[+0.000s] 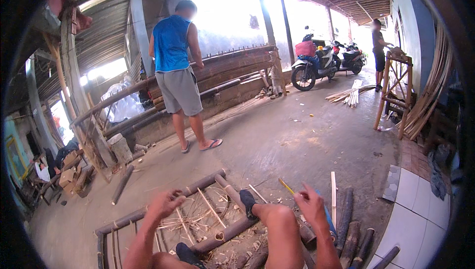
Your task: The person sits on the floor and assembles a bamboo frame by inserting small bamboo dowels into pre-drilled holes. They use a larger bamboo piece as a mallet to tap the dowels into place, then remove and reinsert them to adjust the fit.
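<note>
There is one view, from a camera on the person's head. It looks down and forward, close over the dark round bamboo pole frame [198,219], with the grey concrete yard floor [297,140] farther off.

person in blue top [174,66] | parked scooters [316,66] | wooden stand [396,88] | white tiles [415,214]

Brown cardboard boxes [68,176] are lying stacked at the far left, well left of the bamboo frame [163,214] on the floor. A pink crate-like box [305,48] is sitting on a parked scooter [314,66], far beyond that frame.
</note>
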`<state>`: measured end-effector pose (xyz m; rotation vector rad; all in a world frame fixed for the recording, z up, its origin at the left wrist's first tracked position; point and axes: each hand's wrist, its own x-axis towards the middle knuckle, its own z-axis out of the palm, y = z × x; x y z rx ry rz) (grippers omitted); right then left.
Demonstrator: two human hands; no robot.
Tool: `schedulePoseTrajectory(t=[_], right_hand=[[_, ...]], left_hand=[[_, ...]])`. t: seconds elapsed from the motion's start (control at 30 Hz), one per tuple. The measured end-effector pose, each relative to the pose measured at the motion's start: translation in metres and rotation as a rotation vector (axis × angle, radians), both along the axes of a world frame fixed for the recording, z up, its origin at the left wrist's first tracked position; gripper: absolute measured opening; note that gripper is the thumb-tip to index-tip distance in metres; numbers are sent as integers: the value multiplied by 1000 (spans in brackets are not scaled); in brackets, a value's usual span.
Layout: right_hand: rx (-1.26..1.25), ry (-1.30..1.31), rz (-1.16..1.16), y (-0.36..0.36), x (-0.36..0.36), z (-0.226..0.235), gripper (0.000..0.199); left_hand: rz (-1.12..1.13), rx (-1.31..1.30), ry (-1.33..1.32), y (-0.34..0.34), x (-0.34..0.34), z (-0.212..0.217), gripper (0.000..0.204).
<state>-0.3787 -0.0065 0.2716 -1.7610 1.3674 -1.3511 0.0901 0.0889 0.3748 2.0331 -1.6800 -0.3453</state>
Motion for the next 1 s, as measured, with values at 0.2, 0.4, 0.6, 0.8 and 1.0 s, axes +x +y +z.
schedulePoseTrajectory(t=[0.2,0.4,0.6,0.8,1.0], right_hand=[[-122,565,222,20,91,27,44],[-171,419,71,44,89,15,38],[-287,523,61,46,88,16,44],[-312,533,74,51,94,20,37],[-360,534,146,61,110,34,37]], left_hand=[[-237,270,52,12,-43,-29,65],[-258,98,65,20,-57,-9,66],[-241,93,107,29,-47,-5,68],[-198,40,139,37,-35,-3,67],[-256,54,156,40,-41,0,66]])
